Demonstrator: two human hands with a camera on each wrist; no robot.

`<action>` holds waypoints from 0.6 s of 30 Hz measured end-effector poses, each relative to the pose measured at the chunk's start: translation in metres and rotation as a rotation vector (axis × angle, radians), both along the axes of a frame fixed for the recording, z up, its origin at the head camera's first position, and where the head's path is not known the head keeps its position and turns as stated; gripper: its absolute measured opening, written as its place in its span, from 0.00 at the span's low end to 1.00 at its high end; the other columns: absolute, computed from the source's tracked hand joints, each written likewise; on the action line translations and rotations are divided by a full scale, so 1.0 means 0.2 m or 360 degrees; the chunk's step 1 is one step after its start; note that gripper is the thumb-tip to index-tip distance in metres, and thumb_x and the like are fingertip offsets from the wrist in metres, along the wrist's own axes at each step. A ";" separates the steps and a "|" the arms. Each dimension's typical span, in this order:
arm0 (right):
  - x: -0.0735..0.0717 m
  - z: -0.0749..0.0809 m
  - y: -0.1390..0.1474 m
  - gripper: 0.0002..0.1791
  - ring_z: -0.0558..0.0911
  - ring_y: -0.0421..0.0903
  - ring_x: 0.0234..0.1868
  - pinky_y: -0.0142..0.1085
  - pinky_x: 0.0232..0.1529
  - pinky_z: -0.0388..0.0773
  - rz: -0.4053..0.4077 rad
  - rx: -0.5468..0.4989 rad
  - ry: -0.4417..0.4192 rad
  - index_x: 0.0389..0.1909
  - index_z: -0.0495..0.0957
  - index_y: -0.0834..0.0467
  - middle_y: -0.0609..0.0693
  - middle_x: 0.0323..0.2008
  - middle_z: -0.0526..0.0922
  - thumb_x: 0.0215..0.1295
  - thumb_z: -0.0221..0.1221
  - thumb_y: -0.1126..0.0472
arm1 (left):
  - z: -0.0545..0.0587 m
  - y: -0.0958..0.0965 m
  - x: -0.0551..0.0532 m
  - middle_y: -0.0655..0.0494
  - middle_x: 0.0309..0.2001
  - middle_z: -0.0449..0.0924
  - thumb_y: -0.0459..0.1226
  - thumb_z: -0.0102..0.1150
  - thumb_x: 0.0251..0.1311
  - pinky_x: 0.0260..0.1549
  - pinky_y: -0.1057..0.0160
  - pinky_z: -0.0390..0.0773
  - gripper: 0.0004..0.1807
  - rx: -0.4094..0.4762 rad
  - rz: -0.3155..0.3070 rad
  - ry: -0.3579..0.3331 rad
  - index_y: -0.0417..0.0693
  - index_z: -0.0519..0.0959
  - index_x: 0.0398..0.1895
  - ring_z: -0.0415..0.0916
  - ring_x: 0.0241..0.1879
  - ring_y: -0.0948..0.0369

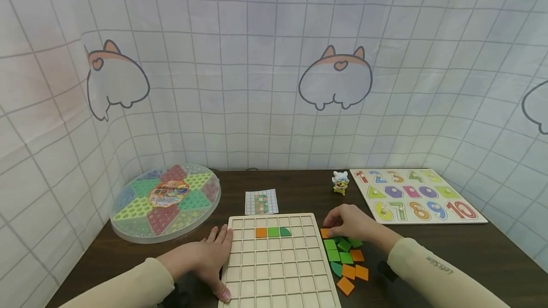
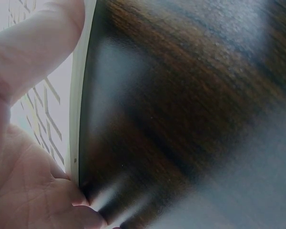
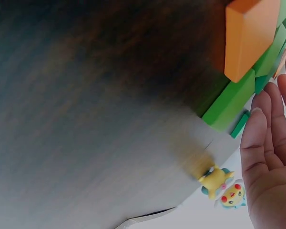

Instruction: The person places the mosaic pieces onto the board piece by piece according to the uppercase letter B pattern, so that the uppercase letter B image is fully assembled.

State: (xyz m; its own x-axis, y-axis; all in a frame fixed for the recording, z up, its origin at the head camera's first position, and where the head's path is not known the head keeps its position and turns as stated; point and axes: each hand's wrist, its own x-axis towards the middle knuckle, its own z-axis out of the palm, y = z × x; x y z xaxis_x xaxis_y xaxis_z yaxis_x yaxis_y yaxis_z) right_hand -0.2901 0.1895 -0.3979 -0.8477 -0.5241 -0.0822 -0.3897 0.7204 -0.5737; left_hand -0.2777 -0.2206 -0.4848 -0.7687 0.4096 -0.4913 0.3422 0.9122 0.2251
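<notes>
A pale wooden grid board (image 1: 274,270) lies in front of me. In one row near its far side sit an orange square tile (image 1: 261,233), a green square tile (image 1: 273,232) and a dark green quarter-round tile (image 1: 285,232). My left hand (image 1: 210,258) rests along the board's left edge, fingers spread and thumb at the rim. Just off the board's right edge, my right hand (image 1: 348,225) pinches an orange tile (image 1: 325,233) at the far end of the loose pile; its fingertips are partly hidden. Loose green tiles (image 1: 332,255) and orange tiles (image 1: 361,272) lie below that hand.
A pattern card (image 1: 261,202) lies beyond the board. At the far left is a round Chinese checkers board (image 1: 167,203). A small figurine (image 1: 340,182) stands at the back, beside a number puzzle board (image 1: 417,196) on the right. A white grid-patterned cloth hangs behind the dark table.
</notes>
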 end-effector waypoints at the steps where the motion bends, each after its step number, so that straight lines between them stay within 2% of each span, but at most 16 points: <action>1: 0.00 0.00 0.00 0.06 0.82 0.39 0.36 0.32 0.38 0.80 0.0000 -0.0001 0.0003 0.41 0.87 0.56 0.44 0.35 0.87 0.64 0.70 0.62 | 0.00 0.00 0.00 0.38 0.83 0.28 0.82 0.68 0.14 0.73 0.32 0.53 0.94 0.0001 0.0000 0.0000 0.43 0.37 0.84 0.27 0.81 0.35; 12: 0.02 0.01 0.11 0.07 0.84 0.42 0.40 0.39 0.42 0.84 -0.0066 0.0047 0.0026 0.43 0.87 0.57 0.47 0.40 0.88 0.65 0.69 0.64 | 0.00 0.00 0.00 0.37 0.83 0.28 0.83 0.68 0.14 0.73 0.31 0.53 0.94 -0.0005 0.0003 0.0004 0.42 0.37 0.83 0.27 0.81 0.35; 18: 0.04 0.02 0.23 0.08 0.84 0.44 0.40 0.42 0.43 0.84 -0.0106 0.0073 -0.0018 0.43 0.87 0.58 0.48 0.41 0.88 0.63 0.70 0.64 | 0.00 0.00 0.00 0.36 0.83 0.28 0.82 0.68 0.14 0.73 0.32 0.53 0.94 0.0000 0.0001 0.0002 0.42 0.37 0.83 0.27 0.81 0.35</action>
State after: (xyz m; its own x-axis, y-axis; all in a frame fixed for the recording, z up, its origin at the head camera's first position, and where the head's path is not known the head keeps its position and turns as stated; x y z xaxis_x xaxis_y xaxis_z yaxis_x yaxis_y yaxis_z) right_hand -0.2821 0.2348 -0.3945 -0.8795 -0.4619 -0.1143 -0.3338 0.7702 -0.5435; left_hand -0.2772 -0.2208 -0.4840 -0.7695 0.4095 -0.4901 0.3422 0.9123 0.2249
